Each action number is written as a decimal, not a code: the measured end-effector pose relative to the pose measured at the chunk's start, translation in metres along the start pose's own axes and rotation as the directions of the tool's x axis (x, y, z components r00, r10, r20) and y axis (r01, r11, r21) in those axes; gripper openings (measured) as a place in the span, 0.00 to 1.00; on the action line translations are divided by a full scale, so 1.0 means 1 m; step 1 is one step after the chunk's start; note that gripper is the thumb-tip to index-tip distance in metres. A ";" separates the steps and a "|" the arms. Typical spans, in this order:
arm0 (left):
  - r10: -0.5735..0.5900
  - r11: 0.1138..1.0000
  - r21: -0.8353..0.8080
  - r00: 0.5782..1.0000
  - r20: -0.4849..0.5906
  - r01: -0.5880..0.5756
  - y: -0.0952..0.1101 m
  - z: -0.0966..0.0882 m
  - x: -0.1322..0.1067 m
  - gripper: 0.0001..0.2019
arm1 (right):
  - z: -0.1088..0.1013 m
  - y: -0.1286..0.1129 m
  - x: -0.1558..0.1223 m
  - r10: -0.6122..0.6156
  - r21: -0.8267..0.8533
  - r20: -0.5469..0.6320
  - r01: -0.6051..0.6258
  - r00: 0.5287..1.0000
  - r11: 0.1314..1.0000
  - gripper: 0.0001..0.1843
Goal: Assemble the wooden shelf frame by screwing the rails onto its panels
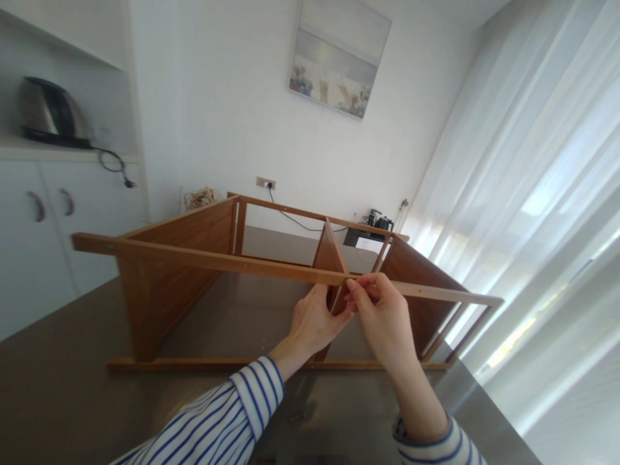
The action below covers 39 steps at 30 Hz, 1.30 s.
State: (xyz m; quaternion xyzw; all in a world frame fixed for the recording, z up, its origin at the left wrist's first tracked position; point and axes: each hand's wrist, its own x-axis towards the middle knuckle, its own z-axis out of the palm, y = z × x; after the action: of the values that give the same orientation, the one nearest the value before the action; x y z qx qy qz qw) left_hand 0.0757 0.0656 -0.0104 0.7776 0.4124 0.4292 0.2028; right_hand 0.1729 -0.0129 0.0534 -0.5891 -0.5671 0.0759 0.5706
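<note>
A brown wooden shelf frame [208, 259] lies on its side on the grey table. A middle shelf board [330, 248] meets its upper rail. Just below that joint, my left hand [312, 323] grips the middle board, its fingers partly hidden behind the wood. My right hand [382, 313] is at the rail above, thumb and fingers pinched together at the joint. Whatever small thing lies between those fingertips is too small to make out. A wider end panel [188, 239] stands at the left of the frame, another panel [421, 281] at the right.
A small, dim piece of hardware [296, 418] lies on the table [62, 387] near me. An electric kettle [53, 113] sits on the left cabinet. Dark appliances [380, 221] stand beyond the table, with a cord running to the wall socket [266, 183]. Curtains [533, 194] hang at right.
</note>
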 end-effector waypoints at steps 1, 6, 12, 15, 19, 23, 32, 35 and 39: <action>0.004 1.000 -0.002 1.000 -0.001 -0.004 0.000 0.000 0.000 0.22 | 0.000 0.000 0.000 0.003 -0.020 -0.016 -0.004 1.000 1.000 0.10; 0.014 1.000 -0.001 1.000 -0.001 -0.014 -0.002 0.001 0.000 0.22 | -0.001 0.000 -0.001 -0.055 -0.107 -0.033 0.051 0.998 0.993 0.08; 0.000 1.000 0.002 1.000 -0.020 0.000 -0.002 0.002 0.000 0.21 | -0.003 0.001 -0.007 -0.157 -0.290 0.028 0.158 0.987 0.944 0.11; 0.010 1.000 -0.021 0.999 -0.031 -0.011 -0.003 0.003 -0.001 0.22 | -0.005 0.001 -0.007 -0.197 -0.441 0.061 0.204 0.978 0.874 0.17; 0.024 0.999 -0.033 0.999 -0.027 -0.024 -0.003 0.001 0.000 0.21 | -0.010 -0.001 -0.002 -0.191 -0.551 0.084 0.205 0.978 0.809 0.12; 0.024 0.999 -0.047 1.000 -0.016 -0.025 -0.002 -0.002 0.000 0.21 | -0.013 -0.004 0.000 -0.179 -0.537 0.123 0.218 0.976 0.815 0.12; 0.080 0.990 -0.113 0.997 -0.012 -0.081 -0.006 -0.003 0.001 0.22 | -0.012 -0.007 0.004 -0.117 -0.417 0.147 0.169 0.982 0.893 0.16; 0.091 0.987 -0.130 0.996 0.001 -0.090 -0.008 -0.004 0.001 0.21 | -0.012 -0.010 0.006 -0.080 -0.365 0.157 0.133 0.984 0.922 0.12; 0.087 0.990 -0.110 0.996 0.009 -0.085 -0.010 -0.004 0.000 0.22 | -0.013 -0.013 0.008 -0.055 -0.316 0.194 0.116 0.979 0.942 0.06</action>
State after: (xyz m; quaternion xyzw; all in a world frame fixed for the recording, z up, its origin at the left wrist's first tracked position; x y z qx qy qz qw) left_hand 0.0678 0.0714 -0.0152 0.7853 0.3530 0.4541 0.2292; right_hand 0.1783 -0.0182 0.0721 -0.6406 -0.6468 0.0099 0.4139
